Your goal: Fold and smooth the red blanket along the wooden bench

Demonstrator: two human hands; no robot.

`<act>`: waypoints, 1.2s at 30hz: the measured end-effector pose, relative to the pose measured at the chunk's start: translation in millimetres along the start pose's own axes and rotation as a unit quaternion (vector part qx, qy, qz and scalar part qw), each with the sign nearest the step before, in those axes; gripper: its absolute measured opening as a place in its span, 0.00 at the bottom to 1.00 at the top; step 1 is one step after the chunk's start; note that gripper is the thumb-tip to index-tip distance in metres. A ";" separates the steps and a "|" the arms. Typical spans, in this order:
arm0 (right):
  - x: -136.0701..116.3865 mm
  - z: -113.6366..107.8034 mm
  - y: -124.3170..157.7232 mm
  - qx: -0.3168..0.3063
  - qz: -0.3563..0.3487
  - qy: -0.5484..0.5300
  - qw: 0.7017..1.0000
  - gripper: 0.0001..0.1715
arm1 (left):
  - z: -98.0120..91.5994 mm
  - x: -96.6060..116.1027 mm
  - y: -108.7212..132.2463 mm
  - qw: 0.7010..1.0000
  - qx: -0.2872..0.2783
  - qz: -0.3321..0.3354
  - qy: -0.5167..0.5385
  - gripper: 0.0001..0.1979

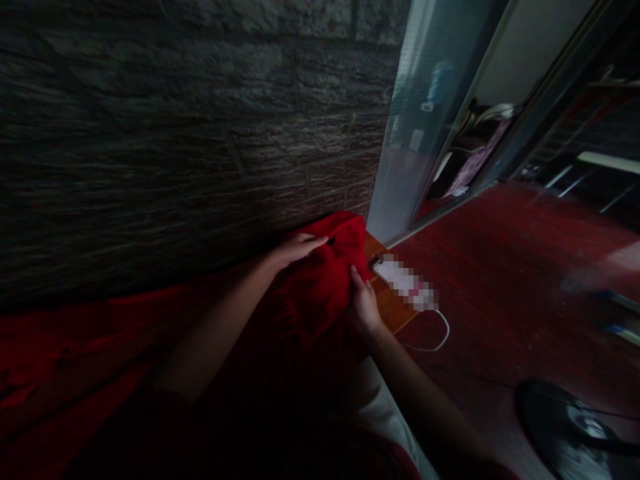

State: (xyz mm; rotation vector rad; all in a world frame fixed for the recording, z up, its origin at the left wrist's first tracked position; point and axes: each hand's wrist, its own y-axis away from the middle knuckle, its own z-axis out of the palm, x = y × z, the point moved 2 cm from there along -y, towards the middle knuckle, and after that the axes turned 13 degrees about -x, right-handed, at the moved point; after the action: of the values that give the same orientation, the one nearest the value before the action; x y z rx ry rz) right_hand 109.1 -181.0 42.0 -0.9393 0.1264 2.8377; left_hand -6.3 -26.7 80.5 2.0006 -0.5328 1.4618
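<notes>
A red cloth (327, 293) lies bunched and folded on a wooden bench or table top in front of me, against the wall. My left hand (299, 248) rests on its upper part, fingers stretched out toward a small dark gap in the fabric. At the cloth's right edge, my right hand (365, 303) has its thumb on top and its other fingers partly hidden, closed around the edge. A phone (400, 280), blurred out in part, lies on the wood just right of the cloth, with a white cable (447, 330) running from its near end.
A rough stone-block wall (200, 133) rises behind the cloth. Right of it stand a glass door panel (415, 133) and an open doorway. On the red floor (500, 280) are a round dark fan base (550, 427) at lower right and a pale-topped table (610, 162) farther back.
</notes>
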 end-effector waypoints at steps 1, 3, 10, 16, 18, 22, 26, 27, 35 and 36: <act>0.2 0.0 -0.1 -0.001 0.002 -0.005 1.000 0.19 | -0.2 2.5 1.4 1.000 0.000 0.009 -0.001 0.19; 1.2 -1.4 -0.5 0.005 0.006 -0.008 1.000 0.19 | 0.0 6.1 3.3 1.000 -0.013 0.020 0.021 0.18; 4.3 -5.9 -1.2 0.036 0.013 0.001 0.999 0.19 | 0.7 7.9 8.4 0.959 -0.110 0.031 0.260 0.09; -1.6 -0.9 1.4 0.031 0.014 0.024 0.999 0.15 | -9.0 1.9 10.1 0.951 -0.126 0.016 0.283 0.06; -3.0 -0.1 1.6 0.029 0.007 0.024 0.999 0.15 | -10.6 1.5 12.2 0.954 -0.146 0.005 0.263 0.10; -3.2 0.6 0.4 0.017 -0.009 0.007 1.000 0.18 | -9.9 -0.8 17.0 0.963 -0.181 -0.048 0.196 0.21; -1.1 2.9 0.1 0.001 -0.010 -0.012 1.000 0.22 | -8.8 -3.3 14.7 0.960 -0.181 -0.063 0.205 0.22; -0.4 3.5 0.6 0.000 -0.008 -0.010 1.000 0.23 | -8.3 -3.3 13.2 0.957 -0.186 -0.068 0.211 0.21; 12.4 3.3 13.8 -0.026 0.024 0.045 0.998 0.24 | -6.4 11.5 5.0 0.953 -0.224 -0.062 0.196 0.18; 14.5 3.3 15.9 -0.025 0.035 0.052 0.998 0.23 | -6.7 13.3 4.8 0.954 -0.219 -0.052 0.198 0.18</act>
State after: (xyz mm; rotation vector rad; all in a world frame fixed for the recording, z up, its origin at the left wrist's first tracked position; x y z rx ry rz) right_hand 93.0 -194.6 36.5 -1.1142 0.1025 2.8678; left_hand -9.9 -25.4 95.6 1.3314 -0.5118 1.4751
